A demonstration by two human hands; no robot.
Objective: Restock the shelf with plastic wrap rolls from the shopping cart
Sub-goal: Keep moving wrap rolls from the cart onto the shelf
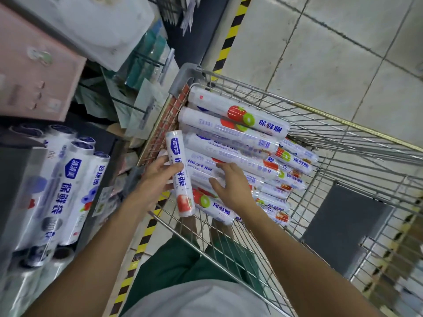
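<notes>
1. The tiled floor point(320, 53) fills the far right, crossed by a strip of yellow-and-black hazard tape point(231, 33) that runs toward the near side between the cart and the shelving.
2. The shopping cart point(184, 80), made of wire mesh, stands at centre right. Its left side is close beside the shelf point(107, 143).
3. On that shelf, at near left, lie blue-labelled bag rolls point(68, 191). A pink box point(34, 72) sits above them, and hanging packets point(137, 72) are on hooks farther off.
4. The pile of plastic wrap rolls point(238, 120) lies in the cart's far-left corner, stacked loosely and mostly crosswise.
5. The left grip point(158, 177) is clasped round one held roll point(180, 173), which stands nearly upright at the cart's left edge, just clear of the pile.
6. The right grip point(229, 181) is spread and unclenched. Its fingers rest on a roll near the top of the pile, with the thumb apart.
7. The step in hand looks to be gathering a second roll. It would go best to close round the middle of the topmost roll and lift it straight up, so the slick neighbours do not slide.
8. The cart's wire wall and the bag rolls already on the shelf crowd the path leftward. The held roll should go over the rim, not through the gap, and into free space beside those rolls.
</notes>
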